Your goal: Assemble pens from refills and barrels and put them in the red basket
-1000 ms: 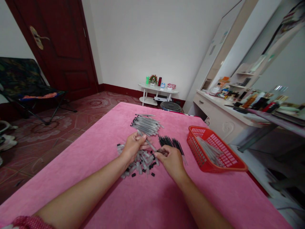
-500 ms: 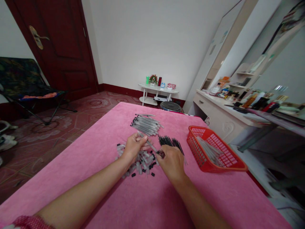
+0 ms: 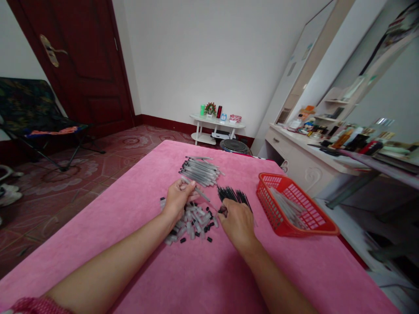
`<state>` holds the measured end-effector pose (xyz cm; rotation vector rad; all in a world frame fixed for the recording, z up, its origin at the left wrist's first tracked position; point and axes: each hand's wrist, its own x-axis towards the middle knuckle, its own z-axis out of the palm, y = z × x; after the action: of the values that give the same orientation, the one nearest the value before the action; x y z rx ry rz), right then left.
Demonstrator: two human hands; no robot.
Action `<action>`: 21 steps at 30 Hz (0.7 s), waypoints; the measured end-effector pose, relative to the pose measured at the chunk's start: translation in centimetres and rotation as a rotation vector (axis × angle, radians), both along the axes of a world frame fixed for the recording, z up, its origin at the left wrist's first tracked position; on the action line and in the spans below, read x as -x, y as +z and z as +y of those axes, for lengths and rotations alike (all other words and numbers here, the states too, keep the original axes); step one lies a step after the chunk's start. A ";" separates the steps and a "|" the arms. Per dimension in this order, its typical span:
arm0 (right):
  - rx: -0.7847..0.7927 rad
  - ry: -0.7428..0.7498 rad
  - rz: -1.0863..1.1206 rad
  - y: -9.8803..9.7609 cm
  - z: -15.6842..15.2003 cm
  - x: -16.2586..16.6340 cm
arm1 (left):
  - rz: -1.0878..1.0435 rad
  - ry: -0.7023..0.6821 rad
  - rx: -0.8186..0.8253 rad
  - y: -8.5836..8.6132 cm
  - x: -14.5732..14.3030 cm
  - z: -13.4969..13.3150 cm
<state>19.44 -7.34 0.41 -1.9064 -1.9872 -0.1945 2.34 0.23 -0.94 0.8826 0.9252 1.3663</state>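
My left hand (image 3: 179, 198) is closed in a pinch round a clear grey pen barrel (image 3: 200, 192), which slants down to the right. My right hand (image 3: 237, 218) has its fingers pressed together on what looks like a thin pen refill (image 3: 214, 206), mostly hidden by the fingers. The refill lines up with the barrel's lower end; whether it is inside, I cannot tell. Beneath my left hand lies a heap of clear pen caps (image 3: 193, 222) with small black plugs (image 3: 210, 239) among them. Behind my right hand is a bunch of dark refills (image 3: 229, 192).
A row of grey pen barrels (image 3: 199, 171) lies beyond my hands on the pink cloth (image 3: 140, 270). The red plastic basket (image 3: 273, 218) at the right holds pale thin tubes (image 3: 290, 208). Past the table stand a dressing table (image 3: 294, 150) and a round stool (image 3: 234, 145).
My left hand has moved slightly left and up with the barrel, so the barrel's end has drawn away from my right hand. A thin length now shows between them.
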 end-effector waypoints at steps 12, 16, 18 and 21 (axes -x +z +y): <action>0.098 0.143 0.163 0.5 -0.3 0.5 | 0.051 -0.009 -0.039 0.8 -0.1 -0.6; 0.179 0.213 0.125 1.7 -0.5 0.1 | 0.097 -0.068 -0.055 1.3 -0.2 -0.7; 0.219 0.155 0.066 2.6 -0.4 -0.8 | 0.113 0.001 -0.073 1.5 0.5 -0.2; 0.302 0.001 -0.026 3.8 -0.1 -2.9 | 0.112 0.143 -0.090 1.8 1.7 1.0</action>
<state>22.36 -7.41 4.17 -2.0912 -2.1337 0.0878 0.62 1.20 0.90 0.9853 1.0354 1.5025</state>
